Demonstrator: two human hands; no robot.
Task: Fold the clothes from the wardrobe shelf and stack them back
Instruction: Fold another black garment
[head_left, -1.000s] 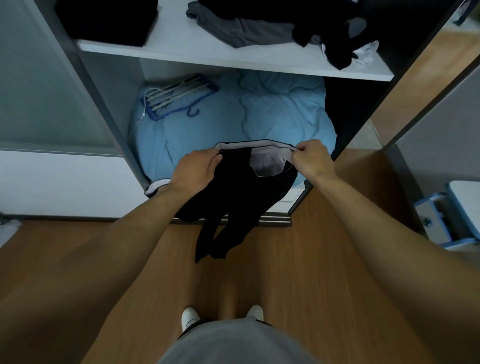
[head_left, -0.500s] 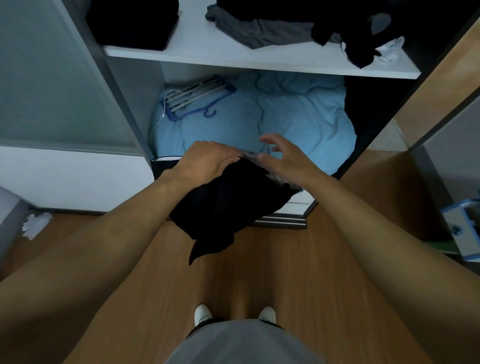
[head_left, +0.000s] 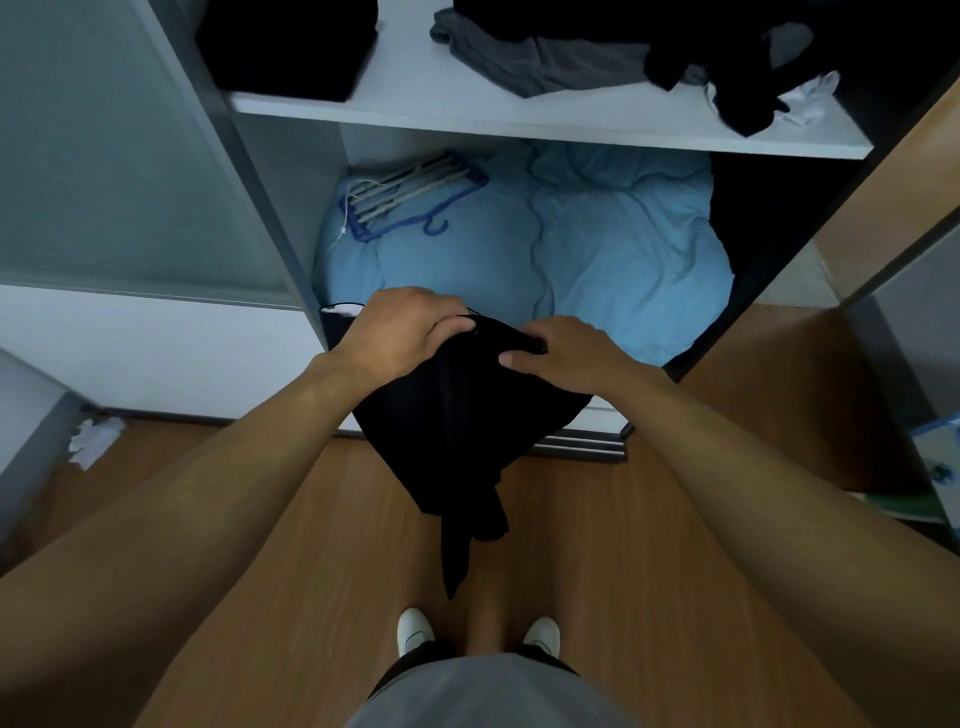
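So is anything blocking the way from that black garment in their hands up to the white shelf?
Nothing visible does. The left hand and right hand grip the black garment below the shelf, with open air up to its front edge. A bare strip lies between the folded black stack and the loose heap of clothes.

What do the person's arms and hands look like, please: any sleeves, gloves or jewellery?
The left forearm and right forearm are bare, with no sleeve in view. The left hand and right hand wear no gloves, and no watch, ring or bracelet shows on either.
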